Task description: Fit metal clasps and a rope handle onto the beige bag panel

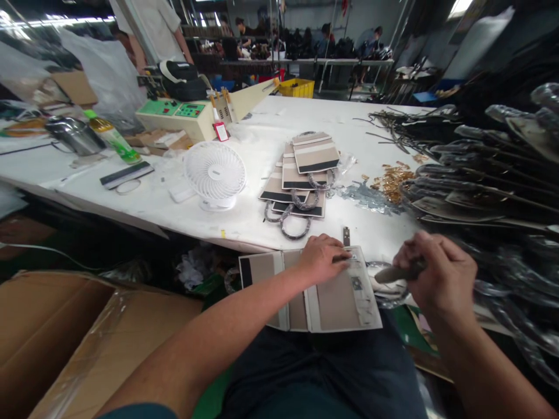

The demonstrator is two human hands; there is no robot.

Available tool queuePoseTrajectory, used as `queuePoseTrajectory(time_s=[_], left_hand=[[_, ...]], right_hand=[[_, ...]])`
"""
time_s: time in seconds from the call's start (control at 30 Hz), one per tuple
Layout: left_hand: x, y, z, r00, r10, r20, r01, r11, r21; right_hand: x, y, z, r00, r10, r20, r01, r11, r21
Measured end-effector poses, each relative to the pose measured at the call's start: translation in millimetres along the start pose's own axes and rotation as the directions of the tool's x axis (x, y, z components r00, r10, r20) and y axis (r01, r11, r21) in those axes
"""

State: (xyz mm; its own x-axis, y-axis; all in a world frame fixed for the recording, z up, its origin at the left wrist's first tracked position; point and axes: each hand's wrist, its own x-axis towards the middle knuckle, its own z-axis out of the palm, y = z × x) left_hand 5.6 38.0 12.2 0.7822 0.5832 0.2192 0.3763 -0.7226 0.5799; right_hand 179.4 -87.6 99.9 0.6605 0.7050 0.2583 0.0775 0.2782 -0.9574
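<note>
The flattened paper bag (323, 297), beige with white and dark bands, is laid across the person's lap at the near edge of the desk (262, 221), its handle end turned toward the right. It is pressed down by the left hand (322, 256), which lies palm-down with its fingers spread over the upper right corner of the bag, near a small printed label. The right hand (437, 273) is closed around a dark, slender tool (395, 272), whose tip is pointed leftward at the bag's right edge, over what looks like a looped handle in clear wrapping; the exact point of contact is blurred and cannot be told.

For this step to be done well, the bag should be kept flat and steady under the left hand, so that it is not dragged when the tool is applied. The fingers are best kept just clear of the tool's tip. The tool is likely better guided with short, controlled strokes than with force, since thin card can be creased or torn.

A pile of similar bags (301, 174) is stacked farther out on the desk, beside a small white fan (215, 174), and gold-coloured fittings (393, 177) are scattered to the right of the pile.
</note>
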Motion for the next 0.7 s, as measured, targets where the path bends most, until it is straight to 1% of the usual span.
queuePoseTrajectory(time_s=[0.07,0.17,0.3,0.43,0.5,0.57,0.63,0.7], left_hand=[[0.3,-0.5,-1.0,1.000,0.002,0.010,-0.002,1.000,0.000],[0.5,-0.4,-0.8,1.000,-0.005,0.005,0.005,1.000,-0.007],[0.7,0.9,0.0,1.000,-0.024,-0.004,0.024,1.000,-0.019],[1.9,3.2,-2.1,0.999,-0.045,0.015,0.045,0.999,-0.023],[3.2,4.5,-3.3,0.998,-0.059,0.028,0.060,0.998,-0.016],[4.6,6.5,-5.1,0.994,-0.108,0.022,0.108,0.994,-0.012],[5.4,9.4,-8.8,0.987,-0.159,0.019,0.159,0.987,-0.001],[5.3,13.1,-14.9,0.981,-0.189,0.035,0.187,0.981,0.051]], right_hand=[[12.6,8.5,17.0,0.998,-0.019,-0.060,0.031,0.980,0.196],[27.8,23.5,32.3,0.995,0.019,-0.098,0.012,0.949,0.315],[37.8,38.2,33.2,0.994,0.018,-0.110,0.023,0.934,0.356],[34.0,40.9,37.0,0.997,-0.027,-0.066,0.047,0.946,0.322],[27.9,39.2,42.6,0.996,-0.084,-0.011,0.084,0.966,0.243],[21.2,37.2,47.7,0.982,-0.146,0.119,0.136,0.987,0.086],[15.9,35.8,50.5,0.941,-0.186,0.282,0.214,0.974,-0.071],[12.4,35.1,50.7,0.898,-0.210,0.387,0.285,0.947,-0.149]])
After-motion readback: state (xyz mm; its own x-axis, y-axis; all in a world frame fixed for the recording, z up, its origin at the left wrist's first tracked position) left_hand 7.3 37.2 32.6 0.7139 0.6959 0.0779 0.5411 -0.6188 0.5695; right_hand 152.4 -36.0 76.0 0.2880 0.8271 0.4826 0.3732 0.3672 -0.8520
